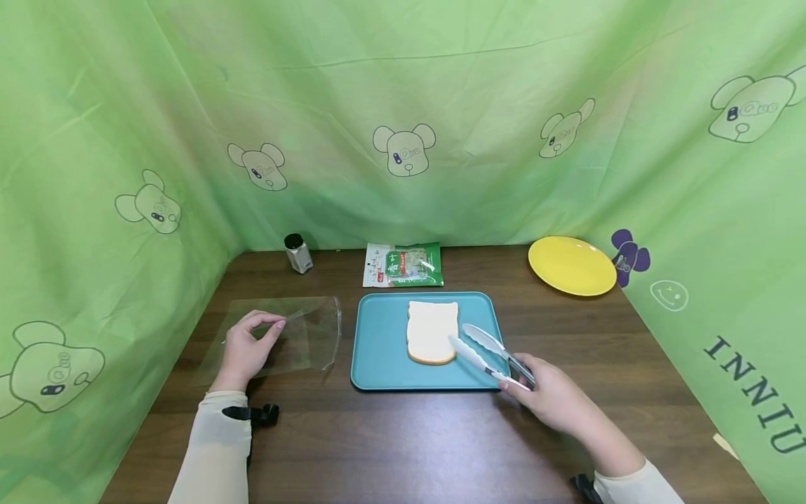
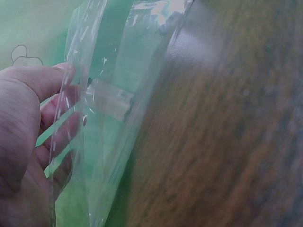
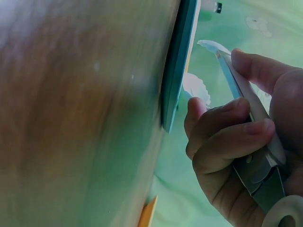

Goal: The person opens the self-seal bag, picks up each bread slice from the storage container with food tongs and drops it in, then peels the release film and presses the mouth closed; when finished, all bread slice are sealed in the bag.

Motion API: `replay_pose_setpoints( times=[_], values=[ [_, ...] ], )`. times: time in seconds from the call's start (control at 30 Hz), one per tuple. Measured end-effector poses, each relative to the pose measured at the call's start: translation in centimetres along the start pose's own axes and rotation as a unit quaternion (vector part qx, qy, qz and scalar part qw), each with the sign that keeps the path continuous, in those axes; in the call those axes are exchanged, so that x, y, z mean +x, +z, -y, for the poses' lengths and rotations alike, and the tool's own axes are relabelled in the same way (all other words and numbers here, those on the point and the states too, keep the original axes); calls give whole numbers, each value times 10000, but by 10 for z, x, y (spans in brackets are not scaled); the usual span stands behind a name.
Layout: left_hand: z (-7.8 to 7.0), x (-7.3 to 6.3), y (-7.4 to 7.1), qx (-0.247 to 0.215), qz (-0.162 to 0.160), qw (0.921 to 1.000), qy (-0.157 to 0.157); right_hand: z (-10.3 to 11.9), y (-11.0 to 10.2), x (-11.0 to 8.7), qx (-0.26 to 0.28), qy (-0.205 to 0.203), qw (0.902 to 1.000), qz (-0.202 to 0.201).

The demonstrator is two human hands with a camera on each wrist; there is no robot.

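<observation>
My left hand (image 1: 245,346) pinches the edge of a clear plastic bag (image 1: 317,325) between thumb and index finger. In the left wrist view the bag (image 2: 151,33) hangs as a see-through sheet over the fingers. A pair of metal tongs (image 1: 469,350) with white scalloped tips is gripped by my right hand (image 1: 554,395), its two arms spread apart. One tip overlaps the right edge of a slice of white bread (image 1: 431,329); the other stands just right of it. The slice, brown along its near crust, lies on a teal tray (image 1: 380,350).
Behind the tray lies a green and white packet (image 1: 409,266). A black-capped spice jar (image 1: 299,253) stands at the back left. At the back right, a yellow plate (image 1: 569,266) sits by the green curtain (image 1: 478,203) that encloses the wooden table (image 1: 403,448).
</observation>
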State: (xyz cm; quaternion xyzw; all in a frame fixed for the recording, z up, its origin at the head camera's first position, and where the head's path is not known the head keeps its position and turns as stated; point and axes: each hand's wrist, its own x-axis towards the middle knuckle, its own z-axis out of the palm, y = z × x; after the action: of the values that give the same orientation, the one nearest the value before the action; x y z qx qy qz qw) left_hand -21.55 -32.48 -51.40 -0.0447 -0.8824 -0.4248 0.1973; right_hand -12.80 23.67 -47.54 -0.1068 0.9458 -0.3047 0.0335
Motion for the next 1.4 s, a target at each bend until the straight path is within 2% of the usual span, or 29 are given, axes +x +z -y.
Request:
replay_pose_setpoints(
  times=[0.2, 0.47, 0.9, 1.13, 1.4],
  values=[
    [0, 0, 0, 18, -11, 10000, -23, 3, 4, 0, 37, 112, 9996, 237],
    [-1, -1, 0, 4, -30, 10000, -32, 7, 6, 0, -21, 195, 9993, 305],
    [-1, 0, -1, -99, 11, 9999, -35, 14, 7, 1, -829, 8, 9966, -29],
    [1, 1, 0, -21, 14, 10000, -21, 15, 5, 4, -958, 110, 9953, -65],
    [1, 0, -1, -37, 42, 9999, -129, 8, 2, 7, -800, -237, 9962, -257]
  ],
)
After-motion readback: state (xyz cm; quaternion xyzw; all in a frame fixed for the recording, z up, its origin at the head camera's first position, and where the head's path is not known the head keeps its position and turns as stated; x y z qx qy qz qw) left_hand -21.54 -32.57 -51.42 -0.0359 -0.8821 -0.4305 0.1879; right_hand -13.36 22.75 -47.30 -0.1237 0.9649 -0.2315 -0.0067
